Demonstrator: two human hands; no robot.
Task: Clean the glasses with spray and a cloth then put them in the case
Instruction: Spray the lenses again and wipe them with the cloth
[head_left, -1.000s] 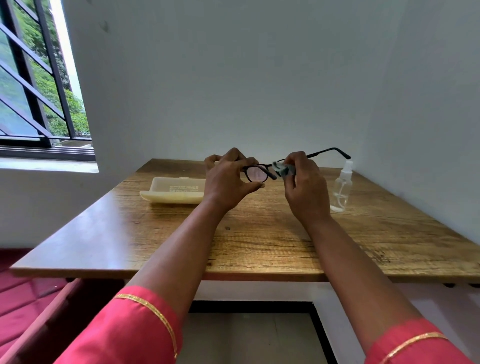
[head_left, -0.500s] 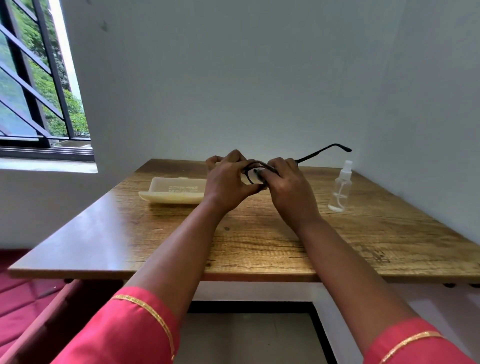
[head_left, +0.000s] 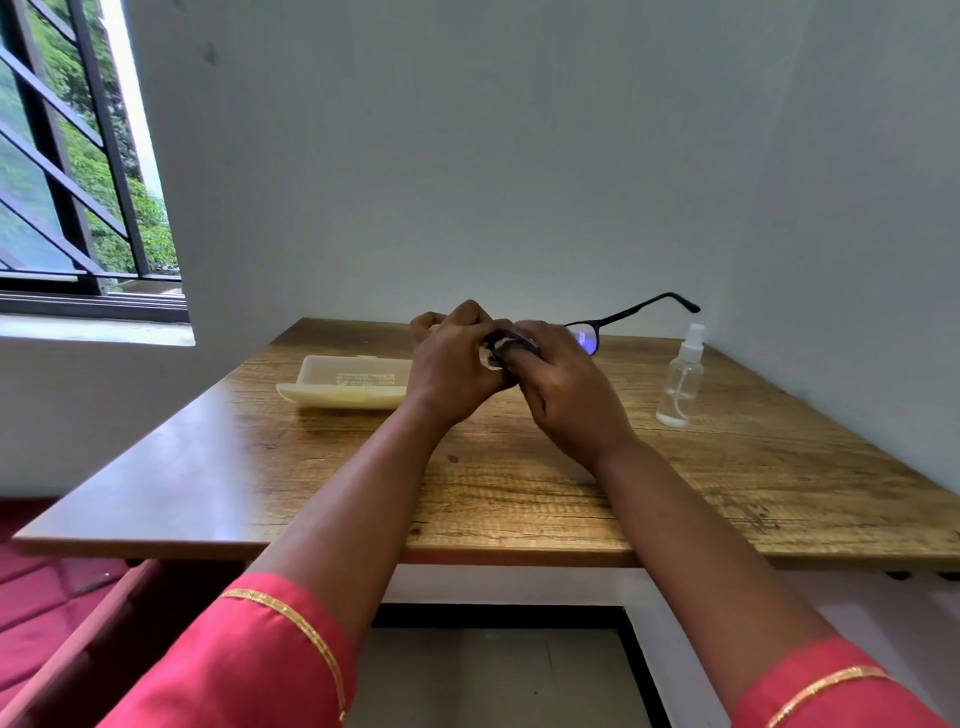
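Gripped w/ both hands, glasses (head_left: 587, 332) held up above desk (head_left: 519, 493), mid-desk, not resting on it. Left hand (head_left: 457, 358) curled round frame's left end, fingers closed on it, thumb side toward camera. Right hand (head_left: 566, 395) pinched cloth (head_left: 489, 358) against left lens, fingers bent over it; only a small pale bit of cloth showed between the two hands, rest hidden.

Changed vs 1 s ago: right hand w/ cloth had sat out at the right lens, left lens bare and visible by left thumb. Half a sec ago had slid inward to touch left hand. Now pressed right up against left hand, left lens covered, right lens bare w/ a bluish glint, its temple arm sticking out up-right toward the wall. Left hand's hold hardly altered throughout.

Meaning for task, as a guess: wiping had passed from one lens to the other, so cleaning step well on, prob nearing its end. Can't tell if lens clean, hidden by fingers.

Further out: spray bottle (head_left: 679, 384) upright on desk, right of hands, well apart, untouched. Case (head_left: 345, 387) lay on desk just left of left hand, cream, looked open, nothing seen in it. Casing step not yet done: temples to fold first, then glasses into case.

Beyond: barred window (head_left: 78, 197) far left, greenery outside; pink sleeves (head_left: 260, 660) w/ gold trim at bottom edge.
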